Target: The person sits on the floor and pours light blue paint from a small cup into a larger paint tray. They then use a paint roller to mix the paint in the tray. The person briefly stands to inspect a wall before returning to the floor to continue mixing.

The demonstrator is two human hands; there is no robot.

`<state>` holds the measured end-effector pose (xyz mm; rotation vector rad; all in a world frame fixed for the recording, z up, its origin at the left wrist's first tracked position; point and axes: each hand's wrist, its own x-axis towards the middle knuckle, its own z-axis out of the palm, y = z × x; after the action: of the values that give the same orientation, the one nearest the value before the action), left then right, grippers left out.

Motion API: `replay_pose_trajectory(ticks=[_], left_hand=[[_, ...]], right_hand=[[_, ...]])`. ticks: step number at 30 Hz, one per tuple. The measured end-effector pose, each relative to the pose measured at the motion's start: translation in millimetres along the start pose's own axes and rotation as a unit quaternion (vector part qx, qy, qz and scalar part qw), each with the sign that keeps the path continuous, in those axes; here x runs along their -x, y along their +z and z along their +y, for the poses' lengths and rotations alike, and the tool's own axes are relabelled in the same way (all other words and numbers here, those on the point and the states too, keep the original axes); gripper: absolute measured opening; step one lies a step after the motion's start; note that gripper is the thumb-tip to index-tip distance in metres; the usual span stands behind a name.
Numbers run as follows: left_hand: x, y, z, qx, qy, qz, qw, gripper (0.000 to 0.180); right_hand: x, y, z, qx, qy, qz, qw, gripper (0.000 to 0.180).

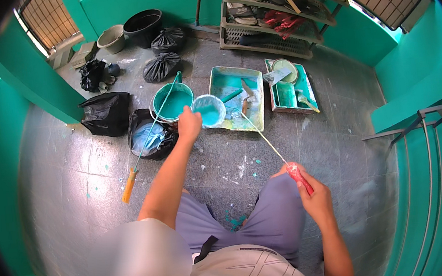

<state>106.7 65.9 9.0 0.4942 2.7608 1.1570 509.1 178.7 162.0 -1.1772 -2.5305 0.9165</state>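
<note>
My left hand [190, 124] is closed on the rim of a small clear plastic tub [220, 117] with teal paint inside, tilted beside a bucket of teal paint [175, 100]. My right hand [316, 197] grips the red handle of a paint roller [273, 147]; its thin rod reaches forward to a paint-smeared tray [254, 122]. The roller's head cannot be made out clearly near the tub. Inside the tray lie a scraper with a teal handle [232, 95] and another small tool [245, 106]. A second roller with a yellow handle [129, 186] leans across the bucket.
A second tray [294, 107] at the right holds a teal container, a lid and a brush. Black plastic bags [105, 115] stand at the left, one open bag [152, 140] beside the bucket. Shoe shelves [265, 42] stand at the back, a metal rack [424, 122] at the right.
</note>
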Motion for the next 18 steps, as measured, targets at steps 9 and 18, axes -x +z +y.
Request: replay_pose_trajectory(ticks=[9,18], left_hand=[[-73,-4,57,-0.117,0.054,-0.013,0.992,0.029],[-103,18,66,-0.189,0.099,-0.009,0.977,0.025]], right_hand=[[11,-25,-11,-0.013,0.008,-0.012,1.0,0.034],[12,-31,-19,-0.029,0.003,-0.019,0.999,0.032]])
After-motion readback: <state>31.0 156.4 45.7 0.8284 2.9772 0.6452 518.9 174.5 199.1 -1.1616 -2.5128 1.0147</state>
